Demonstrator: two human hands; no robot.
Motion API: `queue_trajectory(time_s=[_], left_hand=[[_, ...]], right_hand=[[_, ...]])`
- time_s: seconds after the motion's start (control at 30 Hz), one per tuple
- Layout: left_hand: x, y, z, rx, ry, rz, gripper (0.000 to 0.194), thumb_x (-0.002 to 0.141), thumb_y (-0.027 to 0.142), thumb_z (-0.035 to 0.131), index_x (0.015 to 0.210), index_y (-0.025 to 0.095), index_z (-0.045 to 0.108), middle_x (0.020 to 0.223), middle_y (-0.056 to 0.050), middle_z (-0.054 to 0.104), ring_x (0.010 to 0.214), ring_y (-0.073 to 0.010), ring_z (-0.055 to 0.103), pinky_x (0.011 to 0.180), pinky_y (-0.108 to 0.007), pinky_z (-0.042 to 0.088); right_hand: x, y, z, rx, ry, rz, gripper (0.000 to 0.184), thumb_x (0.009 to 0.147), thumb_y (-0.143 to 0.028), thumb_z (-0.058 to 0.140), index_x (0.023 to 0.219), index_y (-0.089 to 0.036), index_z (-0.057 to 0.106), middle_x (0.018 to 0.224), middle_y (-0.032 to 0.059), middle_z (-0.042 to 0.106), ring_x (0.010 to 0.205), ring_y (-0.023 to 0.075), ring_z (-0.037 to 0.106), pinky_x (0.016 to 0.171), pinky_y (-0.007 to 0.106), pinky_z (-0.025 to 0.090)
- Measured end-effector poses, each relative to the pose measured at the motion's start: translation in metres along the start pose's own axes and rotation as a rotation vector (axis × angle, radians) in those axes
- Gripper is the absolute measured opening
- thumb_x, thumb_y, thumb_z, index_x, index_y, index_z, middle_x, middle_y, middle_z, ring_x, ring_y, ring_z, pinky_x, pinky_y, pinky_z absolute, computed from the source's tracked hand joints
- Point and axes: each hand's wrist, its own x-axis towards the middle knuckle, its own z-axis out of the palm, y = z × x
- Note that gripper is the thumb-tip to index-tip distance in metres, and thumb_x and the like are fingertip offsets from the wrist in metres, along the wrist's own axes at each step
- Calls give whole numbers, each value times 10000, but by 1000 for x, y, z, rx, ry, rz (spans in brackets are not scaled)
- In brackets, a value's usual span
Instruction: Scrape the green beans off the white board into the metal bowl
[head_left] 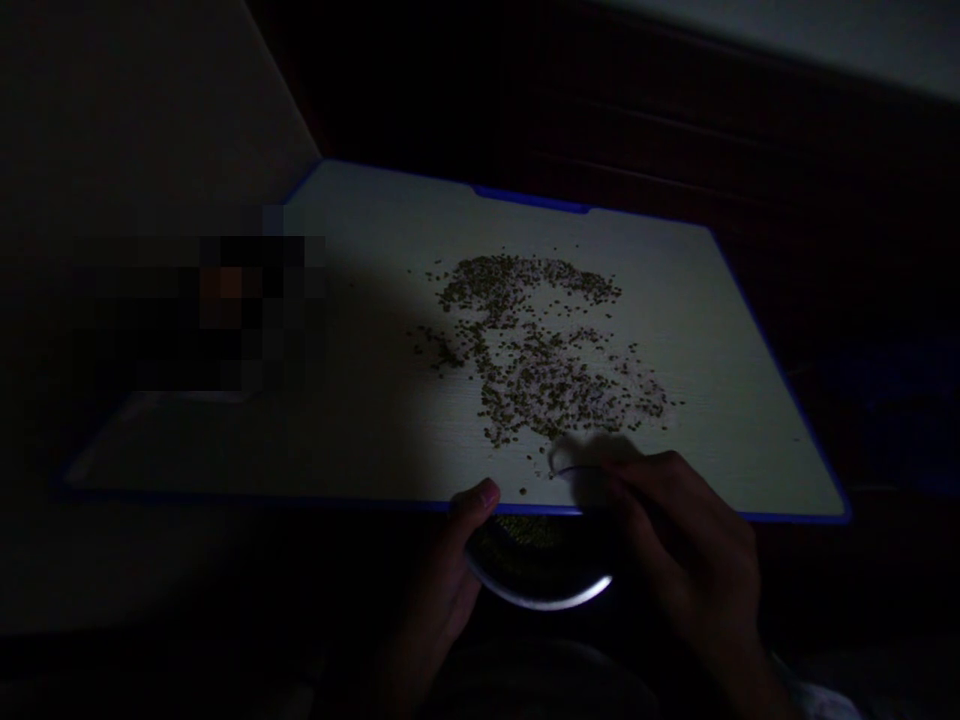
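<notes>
A whiteboard (360, 420) with a blue rim lies across the view, with many small dark seeds (540, 385) scattered over its middle. My left hand (450, 570) is closed at the near edge, its thumb on top of the rim and its other fingers mostly hidden below. Between the fingertips of my right hand (690, 540) is a thin, dark, slightly curved tool, whose tip reaches a few stray seeds near the front edge. Under that edge a round bowl (540, 604) shows its shiny rim, with greenish seeds inside; the board covers its far part.
A blurred-out patch (225, 310) hides the left side of the board. A pale surface (135, 120) lies at the upper left, and dark wood-like panels (675, 150) stand behind. Something dark blue (900, 410) is at the right. The light is very dim.
</notes>
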Motion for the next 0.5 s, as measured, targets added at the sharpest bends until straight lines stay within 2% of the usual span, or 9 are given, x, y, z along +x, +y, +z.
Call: queue_trajectory(time_s=[0.2, 0.37, 0.5], left_hand=[[0, -1, -1, 8, 5, 5, 491, 807, 284, 949, 1265, 214, 787, 1385, -105, 838, 1455, -412, 665, 1241, -539, 534], [1, -1, 0, 22, -3, -11, 309, 764, 303, 983, 1004, 199, 819, 1271, -119, 875, 1450, -422, 667, 1226, -516, 548], [5, -3, -12, 24, -8, -52, 278, 789, 309, 971, 1014, 214, 838, 1128, -96, 900, 1321, -404, 758, 1131, -496, 619]], right_hand=[[2, 5, 0, -24, 4, 17, 226, 1031, -96, 655, 1177, -238, 753, 1078, 46, 803, 957, 171, 760, 801, 311, 613], [4, 0, 1, 55, -44, -33, 237, 1020, -61, 657, 1163, -228, 744, 1019, 28, 796, 922, 155, 740, 766, 296, 603], [2, -1, 0, 110, -61, -53, 249, 1016, -50, 654, 1171, -219, 749, 1005, 27, 789, 903, 155, 730, 736, 299, 600]])
